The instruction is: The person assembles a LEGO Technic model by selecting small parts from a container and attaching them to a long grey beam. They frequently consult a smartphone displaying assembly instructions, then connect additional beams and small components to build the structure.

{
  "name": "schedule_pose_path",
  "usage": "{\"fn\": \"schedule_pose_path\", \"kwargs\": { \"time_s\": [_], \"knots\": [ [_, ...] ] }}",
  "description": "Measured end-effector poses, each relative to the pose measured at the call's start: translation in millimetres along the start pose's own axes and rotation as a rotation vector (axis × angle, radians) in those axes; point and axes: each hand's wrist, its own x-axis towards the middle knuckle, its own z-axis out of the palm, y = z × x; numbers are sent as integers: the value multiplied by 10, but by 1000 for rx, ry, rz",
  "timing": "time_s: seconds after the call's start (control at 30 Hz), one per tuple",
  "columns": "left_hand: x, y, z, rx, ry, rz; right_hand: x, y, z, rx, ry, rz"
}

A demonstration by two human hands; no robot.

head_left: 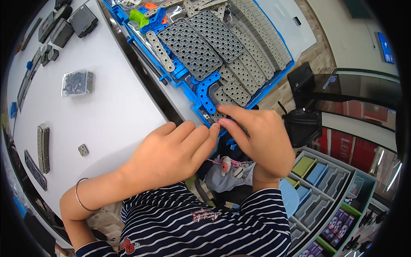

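Observation:
My left hand (173, 150) has its fingers curled in, with the tips meeting at the near corner of a blue-rimmed parts case (280, 67). What they pinch, if anything, is hidden. From the other side my right hand (261, 132) brings thumb and index finger around a small grey perforated piece (219, 115) at that corner. Just beyond the fingertips lies a blue angled beam (205, 94) with holes. Large dark grey perforated plates (190, 50), lighter grey plates (235, 90) and a long grey beam (160, 51) lie in the case.
On the white table (115, 96) to the left stand a clear box of small parts (77, 82), a grey channel beam (43, 147), a small square plate (83, 149) and black modules (83, 21). A drawer organizer (317, 192) and a black bag (303, 126) are at the right.

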Motion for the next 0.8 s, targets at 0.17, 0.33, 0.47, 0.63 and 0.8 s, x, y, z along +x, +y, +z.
{"fn": "schedule_pose_path", "kwargs": {
  "time_s": [0.17,0.33,0.47,0.63,0.8],
  "knots": [
    [95,-85,-77,-91,61,-76,207,66,-210,-110,-142,-128],
    [192,-251,-136,-135,100,-106,337,13,-263,-244,-292,-166],
    [217,-294,-127,-112,75,-107,333,1,-257,-294,-368,-179],
    [283,-305,-73,-160,83,-103,255,111,-204,-118,-254,-224],
    [339,-323,-92,-191,32,-115,200,291,-72,81,-56,-316]
  ]
}}
